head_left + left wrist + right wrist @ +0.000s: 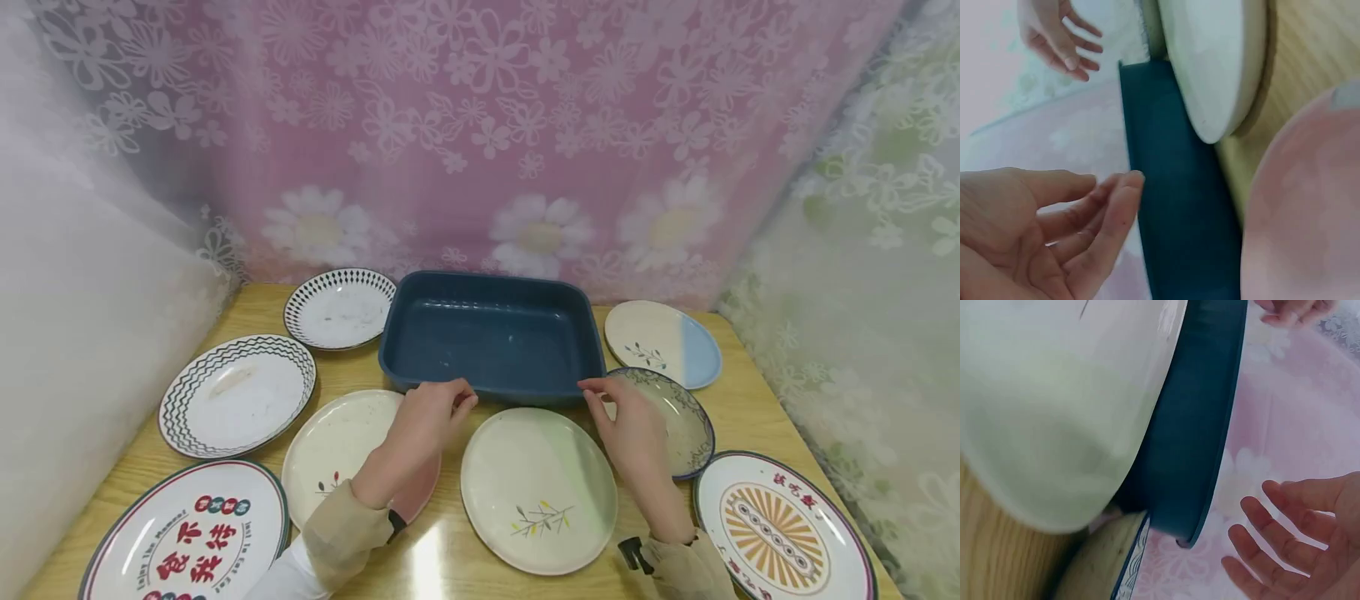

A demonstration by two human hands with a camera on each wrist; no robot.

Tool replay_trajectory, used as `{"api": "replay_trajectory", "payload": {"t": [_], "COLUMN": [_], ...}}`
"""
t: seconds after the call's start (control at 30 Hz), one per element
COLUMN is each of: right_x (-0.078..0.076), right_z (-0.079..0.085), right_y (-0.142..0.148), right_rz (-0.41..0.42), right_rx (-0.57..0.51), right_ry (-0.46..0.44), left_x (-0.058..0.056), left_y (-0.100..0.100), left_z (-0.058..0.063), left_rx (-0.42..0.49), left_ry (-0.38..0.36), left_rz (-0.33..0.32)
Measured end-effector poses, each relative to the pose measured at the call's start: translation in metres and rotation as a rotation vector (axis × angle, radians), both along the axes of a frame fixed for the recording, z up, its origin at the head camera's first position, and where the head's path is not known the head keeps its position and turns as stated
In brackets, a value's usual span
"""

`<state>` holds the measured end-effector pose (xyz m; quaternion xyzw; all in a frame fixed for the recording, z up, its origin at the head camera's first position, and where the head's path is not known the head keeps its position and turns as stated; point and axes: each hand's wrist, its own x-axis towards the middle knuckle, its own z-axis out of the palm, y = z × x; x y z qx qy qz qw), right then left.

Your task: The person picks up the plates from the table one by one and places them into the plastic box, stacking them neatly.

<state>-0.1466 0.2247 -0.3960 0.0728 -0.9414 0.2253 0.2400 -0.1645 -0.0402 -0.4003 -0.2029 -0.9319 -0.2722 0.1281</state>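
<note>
A dark blue rectangular basin (491, 342) stands at the back middle of the table. Near its front left corner hovers my left hand (427, 425), fingers loosely bent and nothing between them; in the left wrist view a fingertip overlaps the rim, and I cannot tell if it touches. My right hand (630, 425) is by the front right corner, its fingers (1266, 519) spread and apart from the basin in the right wrist view. Under the left hand lies a cream and pink plate (337, 433). Between the hands, a cream and green plate (525, 467) lies before the basin.
At left are a diamond-rimmed plate (341, 308), a wavy-rimmed plate (240, 396) and a red-lettered plate (187, 533). At right lie a cream and blue plate (660, 342), a blue-rimmed dish (686, 417) and a sunburst plate (783, 525). Patterned curtains (480, 150) enclose the table.
</note>
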Motion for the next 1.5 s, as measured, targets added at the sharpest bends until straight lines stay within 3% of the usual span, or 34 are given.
{"api": "replay_trajectory", "payload": {"t": [0.1, 0.2, 0.43, 0.6, 0.87, 1.07, 1.33, 1.5], "right_x": [-0.007, -0.016, -0.030, -0.039, -0.043, -0.044, -0.044, -0.044], "right_z": [-0.001, -0.003, -0.007, -0.008, -0.010, -0.010, -0.008, -0.010], "right_y": [0.007, 0.014, 0.027, 0.030, 0.030, 0.030, 0.029, 0.030], "right_rz": [0.020, 0.024, -0.003, 0.010, 0.001, 0.010, 0.009, 0.005], "right_rx": [0.025, 0.039, 0.033, 0.071, 0.086, 0.071, 0.072, 0.070], "right_ry": [0.017, -0.026, -0.257, -0.380, -0.437, -0.453, -0.466, -0.464], "left_x": [0.000, 0.001, 0.003, 0.000, -0.009, -0.010, -0.005, -0.002], "left_y": [0.005, 0.009, 0.019, 0.024, 0.024, 0.019, 0.012, 0.008], "left_z": [-0.007, -0.014, -0.027, -0.033, -0.038, -0.040, -0.042, -0.040], "left_rx": [-0.062, -0.136, -0.299, -0.342, -0.384, -0.359, -0.278, -0.163], "left_ry": [-0.027, -0.056, -0.152, -0.206, -0.295, -0.314, -0.256, -0.355], "left_rz": [-0.013, -0.018, -0.019, -0.066, -0.106, -0.120, -0.158, -0.193]}}
